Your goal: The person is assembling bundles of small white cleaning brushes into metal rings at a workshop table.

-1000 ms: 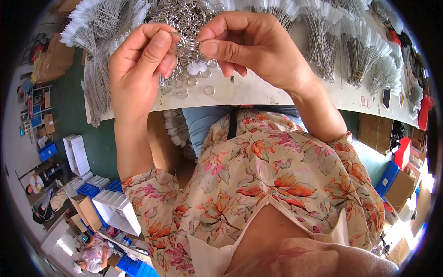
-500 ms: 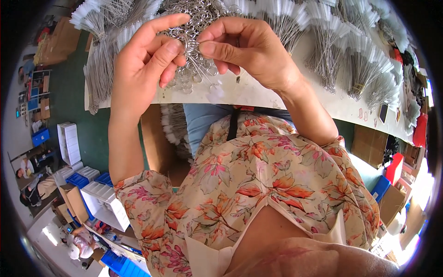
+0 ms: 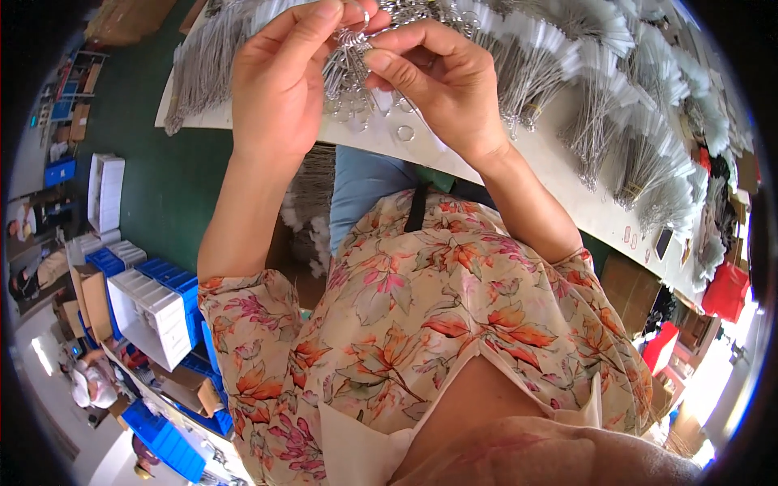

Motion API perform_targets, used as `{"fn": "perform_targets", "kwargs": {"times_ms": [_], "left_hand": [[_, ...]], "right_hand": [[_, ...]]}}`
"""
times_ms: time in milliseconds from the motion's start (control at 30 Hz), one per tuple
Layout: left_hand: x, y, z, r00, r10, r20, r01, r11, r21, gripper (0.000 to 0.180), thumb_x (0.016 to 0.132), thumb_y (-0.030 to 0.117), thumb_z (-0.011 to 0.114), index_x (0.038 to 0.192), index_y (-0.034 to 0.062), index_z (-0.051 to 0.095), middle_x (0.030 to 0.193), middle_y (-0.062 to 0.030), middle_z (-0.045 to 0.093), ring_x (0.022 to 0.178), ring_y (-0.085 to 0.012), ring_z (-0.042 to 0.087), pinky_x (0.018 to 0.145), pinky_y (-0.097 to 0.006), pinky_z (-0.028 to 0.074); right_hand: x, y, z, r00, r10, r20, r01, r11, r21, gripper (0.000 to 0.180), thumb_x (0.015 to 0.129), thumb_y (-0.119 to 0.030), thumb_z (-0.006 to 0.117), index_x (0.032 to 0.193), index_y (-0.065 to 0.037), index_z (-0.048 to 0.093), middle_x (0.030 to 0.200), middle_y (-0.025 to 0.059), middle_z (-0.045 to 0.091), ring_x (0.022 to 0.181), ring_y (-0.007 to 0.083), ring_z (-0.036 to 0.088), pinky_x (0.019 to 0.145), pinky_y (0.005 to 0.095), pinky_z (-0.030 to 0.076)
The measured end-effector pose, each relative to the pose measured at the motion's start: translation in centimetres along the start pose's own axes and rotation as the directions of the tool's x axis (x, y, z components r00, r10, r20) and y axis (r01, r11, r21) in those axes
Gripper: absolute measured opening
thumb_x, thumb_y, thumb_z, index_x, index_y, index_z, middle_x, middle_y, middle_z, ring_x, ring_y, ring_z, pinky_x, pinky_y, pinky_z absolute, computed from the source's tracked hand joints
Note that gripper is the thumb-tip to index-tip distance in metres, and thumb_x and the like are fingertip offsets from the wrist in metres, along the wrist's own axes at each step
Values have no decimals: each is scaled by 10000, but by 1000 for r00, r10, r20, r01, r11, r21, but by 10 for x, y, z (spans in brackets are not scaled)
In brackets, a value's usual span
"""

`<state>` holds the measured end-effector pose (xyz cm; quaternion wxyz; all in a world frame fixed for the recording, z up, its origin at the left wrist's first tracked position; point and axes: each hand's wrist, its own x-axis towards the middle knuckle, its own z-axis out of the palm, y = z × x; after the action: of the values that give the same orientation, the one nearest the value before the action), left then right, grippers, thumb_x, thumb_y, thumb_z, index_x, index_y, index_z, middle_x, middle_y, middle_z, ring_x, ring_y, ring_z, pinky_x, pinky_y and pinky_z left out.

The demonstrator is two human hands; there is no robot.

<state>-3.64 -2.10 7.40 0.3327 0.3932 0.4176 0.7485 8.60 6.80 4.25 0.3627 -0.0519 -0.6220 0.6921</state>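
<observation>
At the table's near edge, both hands are raised close together. My left hand (image 3: 279,81) is closed, its thumb and fingers pinching a shiny metal ring (image 3: 365,19). Several looped wire ends of thin wire brushes (image 3: 350,37) gather at this ring. My right hand (image 3: 450,85) is closed too, thumb and index finger pinching at the brush wires just below the loops. White bristles (image 3: 382,101) show below the fingers. Behind the hands lies a heap of loose metal rings (image 3: 421,11), partly hidden by them. One loose ring (image 3: 405,133) lies near the table edge.
Bundles of wire brushes with white bristles (image 3: 567,61) cover the back and right of the pale table (image 3: 559,158). Another bundle (image 3: 203,85) lies at the left. A dark phone (image 3: 664,243) rests at the right edge. White bins (image 3: 154,312) and blue bins stand lower left.
Both hands have shifted up in the picture, and the view has tilted. The right hand has come closer to the left, now touching the brush wires by the ring.
</observation>
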Motion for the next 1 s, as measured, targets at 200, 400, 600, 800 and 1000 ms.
{"fn": "perform_targets", "kwargs": {"times_ms": [200,400,600,800,1000], "left_hand": [[-11,37,-11,965,102,-243,-84,993,85,171,858,118,576,886,-42,628,839,-128,649,743,-207,618,731,-329,506],[-29,66,-51,858,285,-427,-95,906,413,194,870,144,567,868,-43,621,825,-111,647,639,-170,617,626,-272,510],[-93,78,-113,875,168,-455,165,778,606,175,881,126,540,868,-36,603,827,-88,622,652,-137,585,601,-255,479],[-162,-40,-176,843,-258,-473,537,336,774,139,841,166,558,827,33,595,691,-38,585,608,-120,565,590,-272,452],[-216,-183,-200,758,-532,-378,274,-266,924,74,765,72,535,782,60,606,793,-150,636,816,-304,625,683,-412,475]], "right_hand": [[-12,34,5,992,-70,103,113,847,-519,97,746,-82,685,824,-36,652,756,66,631,660,152,601,607,270,492],[-45,93,-12,885,-81,458,433,507,-746,68,739,-131,673,789,-92,650,745,48,628,661,203,605,591,319,483],[-32,131,-40,871,-114,479,484,378,-790,69,753,-157,663,787,-104,634,700,54,612,616,225,596,570,334,476],[-19,127,-47,874,-88,477,476,347,-808,88,734,-114,685,780,-84,616,668,63,586,583,231,573,549,318,454],[-25,123,-43,874,-95,477,481,315,-818,87,732,-93,684,783,-78,615,671,58,585,573,232,564,541,321,449]]}}
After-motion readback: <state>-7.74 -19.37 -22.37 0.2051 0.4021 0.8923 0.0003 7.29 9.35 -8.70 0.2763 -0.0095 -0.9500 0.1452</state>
